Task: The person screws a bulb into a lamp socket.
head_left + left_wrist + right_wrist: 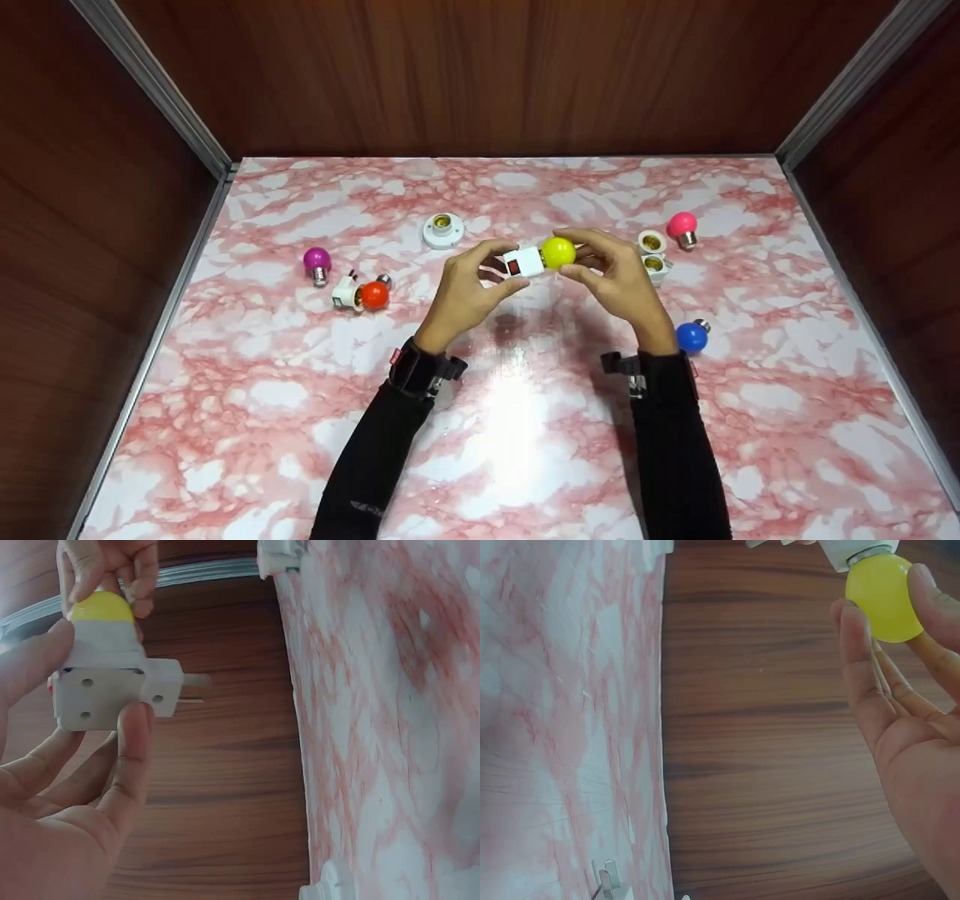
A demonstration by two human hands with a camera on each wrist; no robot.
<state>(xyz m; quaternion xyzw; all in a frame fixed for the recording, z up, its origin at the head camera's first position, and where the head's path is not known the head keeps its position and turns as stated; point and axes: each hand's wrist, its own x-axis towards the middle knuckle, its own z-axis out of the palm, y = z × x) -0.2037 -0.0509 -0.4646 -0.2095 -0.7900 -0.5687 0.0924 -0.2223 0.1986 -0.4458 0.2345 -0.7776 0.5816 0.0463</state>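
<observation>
One white socket (528,259), one yellow bulb (558,253) above marbled tabletop (277,457)

Head view: left hand (466,286) grips socket; right hand (619,280) pinches bulb at socket's three o'clock; a tilted turn could jam it, a loose grip drop it. Left wrist: boxy socket, metal prongs (196,680) toward three o'clock. Right wrist: smooth, round bulb, metal collar (871,553).

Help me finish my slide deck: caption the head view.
Left hand holding a white socket with red switch, right hand holding the yellow bulb at its mouth, above a marbled tabletop.

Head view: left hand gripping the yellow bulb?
No, the left hand grips the white socket; the right hand holds the yellow bulb.
</observation>
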